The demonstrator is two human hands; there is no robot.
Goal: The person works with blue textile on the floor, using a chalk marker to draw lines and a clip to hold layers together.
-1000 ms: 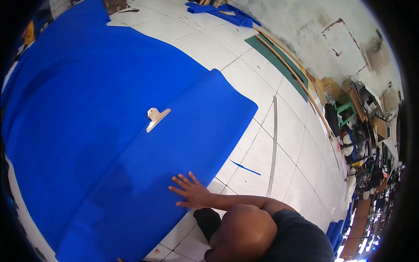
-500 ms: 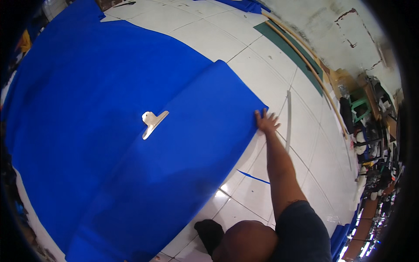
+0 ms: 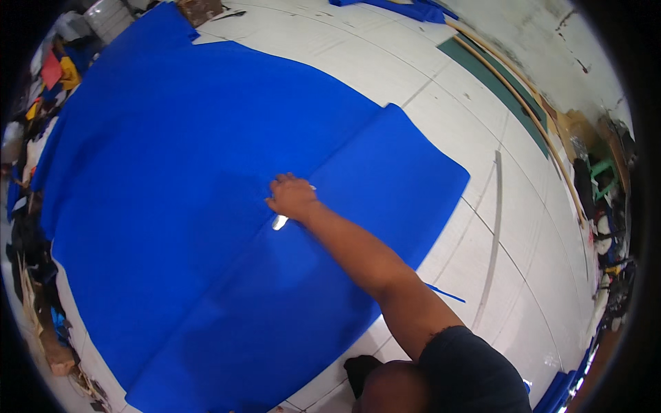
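Observation:
A large sheet of blue cloth (image 3: 151,158) lies spread over the floor, with a folded strip (image 3: 385,186) along its right side. At the fold's edge, near the middle of the sheet, is a silvery metal bulldog clip (image 3: 279,223). My right hand (image 3: 294,197) covers most of the clip, its fingers closed over it; only the clip's ends show. My right arm reaches across the folded strip from the lower right, in a dark short sleeve. My left hand is out of the picture.
White floor tiles (image 3: 441,234) surround the cloth. A grey flat strip (image 3: 496,220) and a thin blue scrap (image 3: 446,294) lie to the right. Long wooden poles (image 3: 509,93) rest over a green sheet (image 3: 475,72) by the wall. Clutter (image 3: 55,330) lines the left edge.
My right hand has left the right edge of the folded cloth and moved left onto the bulldog clip. The whole view has shifted slightly, so the cloth appears farther right.

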